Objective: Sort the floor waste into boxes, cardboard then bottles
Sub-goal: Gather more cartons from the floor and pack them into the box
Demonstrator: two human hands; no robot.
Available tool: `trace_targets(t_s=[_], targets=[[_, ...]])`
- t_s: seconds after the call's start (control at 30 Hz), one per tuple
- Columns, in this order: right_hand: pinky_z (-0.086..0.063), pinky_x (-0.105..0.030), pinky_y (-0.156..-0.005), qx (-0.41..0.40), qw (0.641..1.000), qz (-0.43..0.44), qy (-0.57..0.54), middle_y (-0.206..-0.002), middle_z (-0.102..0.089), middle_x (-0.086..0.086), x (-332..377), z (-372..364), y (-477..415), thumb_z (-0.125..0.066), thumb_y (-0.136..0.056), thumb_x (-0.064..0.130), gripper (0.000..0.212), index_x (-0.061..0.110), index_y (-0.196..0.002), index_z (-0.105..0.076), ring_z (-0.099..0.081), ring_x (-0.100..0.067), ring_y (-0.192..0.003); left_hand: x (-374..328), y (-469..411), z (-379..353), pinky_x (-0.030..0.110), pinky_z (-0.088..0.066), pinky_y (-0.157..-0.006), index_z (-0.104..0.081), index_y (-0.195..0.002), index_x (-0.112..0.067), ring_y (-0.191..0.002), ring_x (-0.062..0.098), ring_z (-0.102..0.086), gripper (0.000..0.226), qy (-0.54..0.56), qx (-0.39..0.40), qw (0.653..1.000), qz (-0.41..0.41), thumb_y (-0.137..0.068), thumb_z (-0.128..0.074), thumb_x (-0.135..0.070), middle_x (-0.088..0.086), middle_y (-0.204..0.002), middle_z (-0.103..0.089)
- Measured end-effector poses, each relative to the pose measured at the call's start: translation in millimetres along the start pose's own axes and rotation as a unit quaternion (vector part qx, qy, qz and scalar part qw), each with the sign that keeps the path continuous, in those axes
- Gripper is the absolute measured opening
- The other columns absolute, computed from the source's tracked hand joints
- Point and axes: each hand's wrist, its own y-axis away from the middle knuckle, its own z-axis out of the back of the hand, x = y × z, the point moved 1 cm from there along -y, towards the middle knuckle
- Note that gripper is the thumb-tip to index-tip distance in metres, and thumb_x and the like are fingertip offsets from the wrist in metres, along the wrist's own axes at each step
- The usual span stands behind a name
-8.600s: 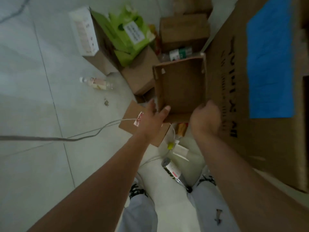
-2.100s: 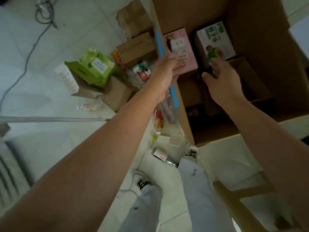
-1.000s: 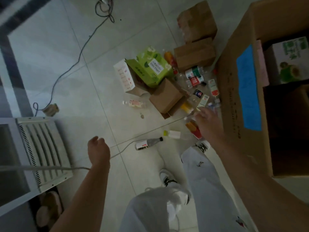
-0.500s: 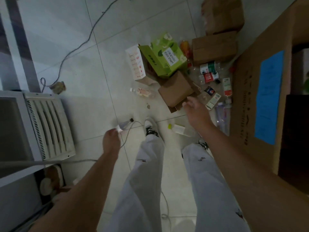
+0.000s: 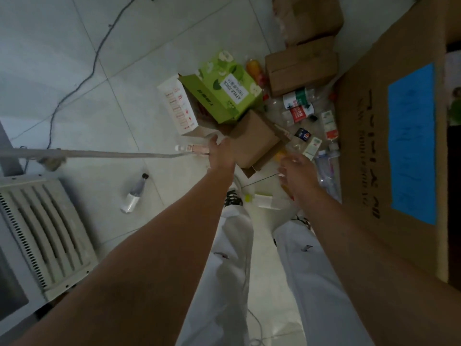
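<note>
Juice carton [image 5: 225, 89] lies left of bottle heap [image 5: 303, 113].

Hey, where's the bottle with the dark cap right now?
In the head view, the dark-capped bottle lies alone on the floor tiles left of centre, between the white vented unit and the person's white trouser legs.
</note>
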Motion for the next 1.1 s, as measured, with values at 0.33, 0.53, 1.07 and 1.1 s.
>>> trace_targets(t_s=[0.33,0.53,1.07,1.1], targets=[[-0.055,-0.036,-0.086,-0.014,0.990,-0.112,-0.079,-0.095,-0.060,-0.005,-59,-73,-161,-0.067,-0.091,0.029,0.019,0.012,-0.099,-0.061,-0.058,-0.016,-0.083,57,-166,-44,0.043,-0.053,-0.091,-0.037,-0.143,-0.027,-0.116,0.031,-0.055,0.060,-0.391,0.144,0.904,-0.092,-0.085,-0.044,-0.014,0.007,-0.134,-0.051],[-0.049,-0.034,-0.088,0.016,0.995,-0.070,-0.064,-0.109,-0.058,0.001,-94,-133,-246,-0.068,-0.089,0.031,0.051,0.013,-0.133,-0.048,-0.055,-0.017,-0.095,88,-282,-70,0.046,-0.048,-0.098,-0.037,-0.141,-0.017,-0.114,0.028,-0.053,0.055,-0.418,0.130,0.895,-0.081,-0.093,-0.051,-0.039,0.007,-0.128,-0.052],[-0.048,-0.053,-0.094,-0.167,0.985,0.042,0.020,-0.111,-0.064,-0.010,-45,-40,-76,-0.065,-0.081,0.046,0.037,0.019,-0.106,-0.062,-0.060,-0.032,-0.100,38,-79,-51,0.043,-0.050,-0.096,-0.044,-0.138,-0.021,-0.112,0.025,-0.058,0.051,-0.292,0.165,0.938,-0.083,-0.092,-0.057,-0.037,0.004,-0.129,-0.058],[-0.049,-0.053,-0.093,-0.163,0.985,0.052,0.032,-0.108,-0.065,-0.009,-30,-31,-58,-0.065,-0.082,0.043,0.031,0.020,-0.101,-0.062,-0.061,-0.032,-0.099,26,-61,-53,0.040,-0.050,-0.096,-0.044,-0.138,-0.021,-0.112,0.025,-0.059,0.050,-0.285,0.161,0.940,-0.092,-0.092,-0.057,-0.036,0.003,-0.128,-0.059]])
